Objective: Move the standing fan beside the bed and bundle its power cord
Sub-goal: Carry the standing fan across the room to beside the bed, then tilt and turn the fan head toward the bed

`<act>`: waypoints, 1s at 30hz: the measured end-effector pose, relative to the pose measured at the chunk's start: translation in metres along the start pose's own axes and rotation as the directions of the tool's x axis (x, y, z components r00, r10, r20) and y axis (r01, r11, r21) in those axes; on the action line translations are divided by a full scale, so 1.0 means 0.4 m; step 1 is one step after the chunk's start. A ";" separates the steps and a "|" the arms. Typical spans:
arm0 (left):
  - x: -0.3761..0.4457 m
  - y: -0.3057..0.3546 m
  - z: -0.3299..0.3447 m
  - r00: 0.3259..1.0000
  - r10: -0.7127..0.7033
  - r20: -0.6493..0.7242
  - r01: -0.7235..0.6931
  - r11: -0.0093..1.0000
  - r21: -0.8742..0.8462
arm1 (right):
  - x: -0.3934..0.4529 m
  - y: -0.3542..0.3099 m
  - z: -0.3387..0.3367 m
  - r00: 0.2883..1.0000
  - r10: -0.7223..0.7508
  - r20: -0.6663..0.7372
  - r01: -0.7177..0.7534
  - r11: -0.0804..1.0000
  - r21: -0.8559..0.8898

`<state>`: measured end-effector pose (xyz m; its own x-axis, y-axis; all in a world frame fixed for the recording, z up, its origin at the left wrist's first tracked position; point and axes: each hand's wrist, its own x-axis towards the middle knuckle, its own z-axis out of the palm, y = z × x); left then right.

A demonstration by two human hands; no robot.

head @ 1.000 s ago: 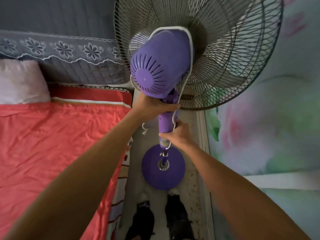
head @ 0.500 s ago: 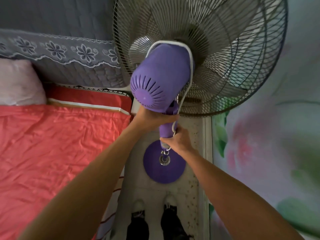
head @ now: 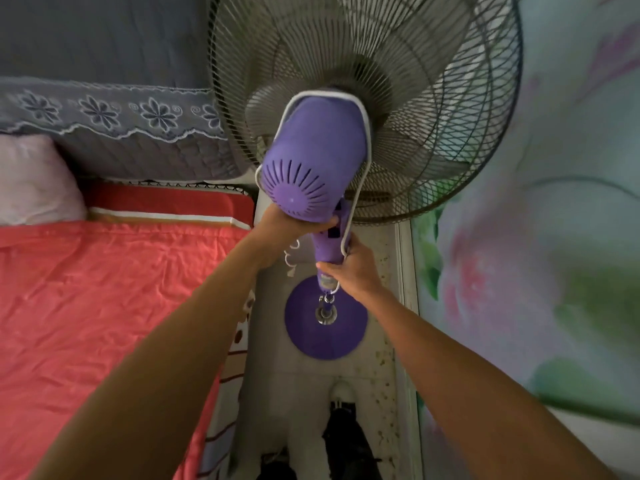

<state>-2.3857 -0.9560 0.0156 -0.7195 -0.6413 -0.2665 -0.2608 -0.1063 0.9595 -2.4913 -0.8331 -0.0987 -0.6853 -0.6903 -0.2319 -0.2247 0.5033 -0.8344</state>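
The purple standing fan (head: 313, 161) stands in the narrow floor strip between the bed and the wall, seen from above. Its grey wire cage (head: 433, 98) fills the top of the view and its round purple base (head: 325, 337) sits on the floor below. A white power cord (head: 363, 133) loops over the motor housing and runs down the neck. My left hand (head: 287, 225) grips the fan just under the motor housing. My right hand (head: 349, 268) is closed around the purple neck lower down, with the cord passing under its fingers.
The bed with a coral-red sheet (head: 104, 289) lies on the left, a pale pillow (head: 31, 185) and a grey lace-trimmed cover (head: 114, 119) at its head. A flower-painted wall (head: 536, 254) is close on the right. My feet in dark footwear (head: 343, 441) stand on the pale floor.
The fan and its base have shifted slightly forward and to the right in view while both hands keep the same grips. The white cord end now dangles left of the neck.
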 end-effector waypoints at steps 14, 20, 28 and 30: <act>-0.100 0.225 -0.087 0.974 0.223 0.042 -0.226 0.970 0.091 | -0.115 -0.251 -0.079 0.976 -0.009 -0.218 0.024 0.997 0.070; -0.100 0.256 -0.091 0.950 0.311 0.014 -0.285 0.854 0.435 | -0.107 -0.306 -0.054 0.958 0.057 -0.281 -0.038 0.997 0.073; -0.112 0.249 -0.119 0.934 0.356 0.027 -0.324 0.814 0.483 | -0.130 -0.301 -0.077 0.983 -0.083 -0.166 0.068 0.993 -0.092; -0.125 0.252 -0.138 0.925 0.376 0.053 -0.347 0.781 0.519 | -0.134 -0.297 -0.081 0.975 -0.185 -0.126 0.152 0.960 -0.234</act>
<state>-2.3405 -0.9768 0.1307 -0.7978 -0.5930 0.1093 -0.2877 0.5337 0.7952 -2.4502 -0.8391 0.0289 -0.7136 -0.7006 -0.0083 -0.4824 0.4999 -0.7194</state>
